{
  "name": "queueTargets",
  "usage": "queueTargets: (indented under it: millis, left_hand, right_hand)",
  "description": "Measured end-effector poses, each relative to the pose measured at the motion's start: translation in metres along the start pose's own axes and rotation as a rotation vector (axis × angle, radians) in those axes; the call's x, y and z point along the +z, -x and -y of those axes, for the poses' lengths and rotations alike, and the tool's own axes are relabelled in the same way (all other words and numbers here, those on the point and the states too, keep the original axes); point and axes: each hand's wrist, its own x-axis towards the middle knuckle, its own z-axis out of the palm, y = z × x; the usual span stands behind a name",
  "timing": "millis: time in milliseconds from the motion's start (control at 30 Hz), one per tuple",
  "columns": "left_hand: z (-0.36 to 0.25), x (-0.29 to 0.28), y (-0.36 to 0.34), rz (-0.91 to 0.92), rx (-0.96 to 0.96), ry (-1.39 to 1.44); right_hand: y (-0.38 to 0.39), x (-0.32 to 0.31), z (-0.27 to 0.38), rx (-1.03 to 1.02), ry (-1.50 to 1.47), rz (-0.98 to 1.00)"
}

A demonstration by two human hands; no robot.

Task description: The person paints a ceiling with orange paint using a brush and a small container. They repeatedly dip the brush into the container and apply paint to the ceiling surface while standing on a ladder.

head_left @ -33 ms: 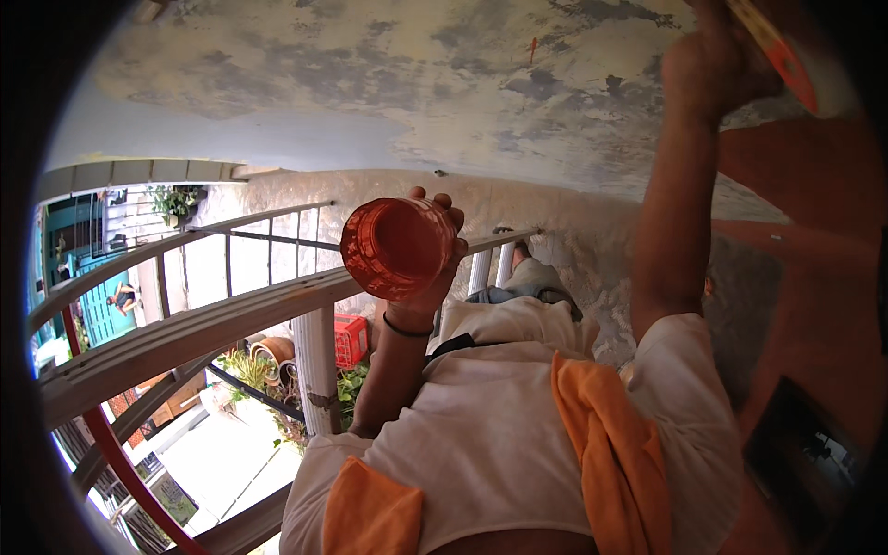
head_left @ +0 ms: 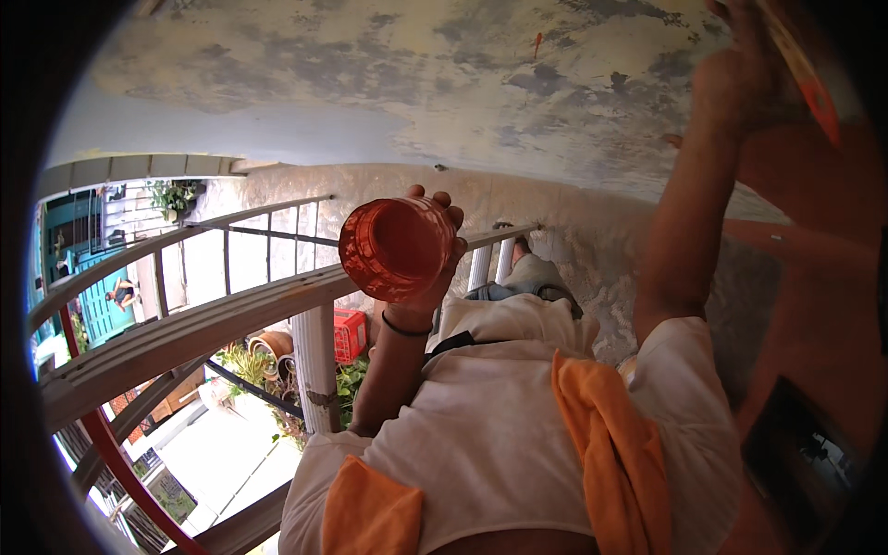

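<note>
My left hand is wrapped round a clear plastic jar streaked with red paint, its open mouth facing up and red inside. A dark band circles that wrist. Raised at the upper right, my right hand grips a paintbrush by its wooden handle, whose end is orange-red. Its bristles are not visible, and some of the fingers are cut off by the frame's dark rim. Closest to this hand is the patchy, worn wall surface, beside a red-painted area.
A weathered railing runs along my left, with a pale post under it. Below lie a red crate, potted plants and a bright courtyard where a person sits. An orange cloth hangs over my shirt. A dark screen-like panel is at lower right.
My right hand has shifted to the right and slightly down with the paintbrush. The left hand and the jar have stayed almost in place.
</note>
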Motion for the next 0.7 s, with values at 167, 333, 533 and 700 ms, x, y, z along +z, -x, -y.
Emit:
queueTargets:
  millis: [167,333,533,700]
  left_hand:
    - [-0.002,-0.007,0.017,-0.006,0.05,0.013]
    - [-0.004,-0.006,0.012,-0.084,-0.016,-0.027]
    - [0.001,-0.004,0.008,-0.061,-0.047,-0.151]
    - [-0.004,-0.005,0.009,-0.024,-0.034,-0.132]
  right_hand:
    - [-0.032,-0.134,0.003,-0.156,0.805,-0.095]
    - [-0.03,-0.17,-0.017,-0.257,0.541,-0.312]
    - [0.026,0.0,0.038,-0.583,0.58,0.183]
    - [-0.014,-0.051,0.022,-0.168,0.053,-0.09]
